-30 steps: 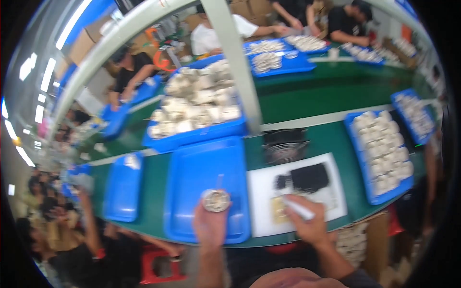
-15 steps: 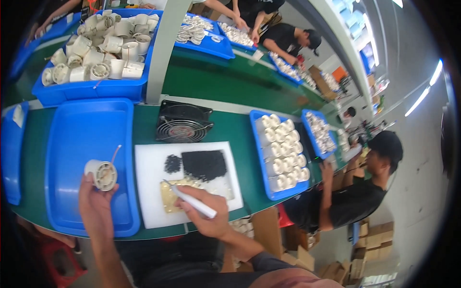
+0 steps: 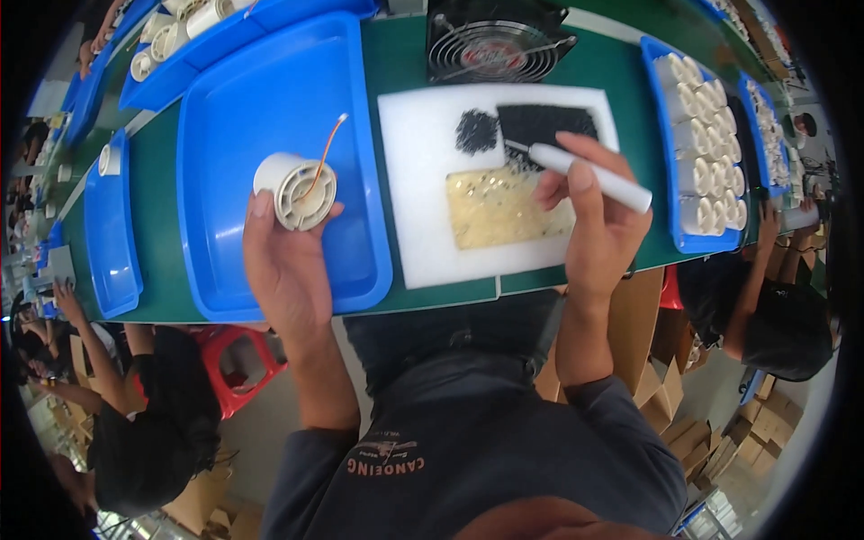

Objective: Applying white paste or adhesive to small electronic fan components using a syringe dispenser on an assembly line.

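Note:
My left hand (image 3: 292,274) is closed around a white round plastic housing (image 3: 304,200), its ribbed open face turned up toward me. A thin orange wire (image 3: 328,144) sticks up out of it. Both are above the large blue tray (image 3: 211,180). In my right hand (image 3: 601,229) is a white pen-shaped tool (image 3: 601,180) with a thin metal tip. That tip is over the white foam board (image 3: 414,207), between a small heap of tiny black pieces (image 3: 476,131) and a larger black patch (image 3: 544,121). Below them lies a yellowish patch (image 3: 499,211) dotted with small shiny bits.
Behind the board stands a black fan (image 3: 490,45) with a wire guard. A blue tray of white cylindrical parts (image 3: 706,148) is on the right, and a narrow blue tray (image 3: 110,243) on the left. Co-workers sit on both sides, one near a red stool (image 3: 236,364).
My view has tilted down and turned. The tool's tip has gone from the yellowish patch up to beside the black pieces. My left hand still holds the housing over the tray.

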A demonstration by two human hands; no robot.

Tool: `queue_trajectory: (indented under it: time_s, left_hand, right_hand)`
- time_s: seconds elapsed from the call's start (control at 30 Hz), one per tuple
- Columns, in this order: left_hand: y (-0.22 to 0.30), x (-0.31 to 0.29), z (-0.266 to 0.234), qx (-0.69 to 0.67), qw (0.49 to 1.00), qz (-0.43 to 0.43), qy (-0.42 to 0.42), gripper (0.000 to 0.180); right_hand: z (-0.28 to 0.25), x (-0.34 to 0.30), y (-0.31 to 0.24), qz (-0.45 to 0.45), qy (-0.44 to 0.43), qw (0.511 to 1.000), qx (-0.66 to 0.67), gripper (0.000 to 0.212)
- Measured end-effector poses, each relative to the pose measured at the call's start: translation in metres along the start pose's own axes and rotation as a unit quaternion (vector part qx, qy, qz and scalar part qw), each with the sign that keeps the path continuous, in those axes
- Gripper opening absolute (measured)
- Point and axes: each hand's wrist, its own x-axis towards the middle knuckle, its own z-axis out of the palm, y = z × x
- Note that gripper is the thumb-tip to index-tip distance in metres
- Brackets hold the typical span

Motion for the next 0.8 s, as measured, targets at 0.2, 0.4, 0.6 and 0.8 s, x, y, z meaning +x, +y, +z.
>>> queue_trajectory:
  time_s: [0.2, 0.4, 0.6, 0.8]
  left_hand:
    - [0.004, -0.002, -0.010, 0.006, 1.000, -0.001, -0.015, 0.041]
    - [0.002, -0.005, -0.014, -0.004, 1.000, 0.007, -0.028, 0.042]
    - [0.002, -0.006, -0.012, -0.005, 1.000, 0.004, -0.026, 0.043]
    - [0.000, -0.004, -0.013, -0.016, 1.000, 0.005, -0.027, 0.043]
  right_hand:
    - [0.012, -0.008, 0.003, 0.013, -0.037, 0.998, -0.045, 0.020]
    - [0.015, -0.016, 0.004, -0.040, -0.100, 0.984, -0.139, 0.019]
    - [0.013, -0.016, 0.008, -0.006, -0.036, 0.993, -0.112, 0.019]
    - [0.019, -0.016, 0.003, -0.015, -0.041, 0.991, -0.123, 0.018]
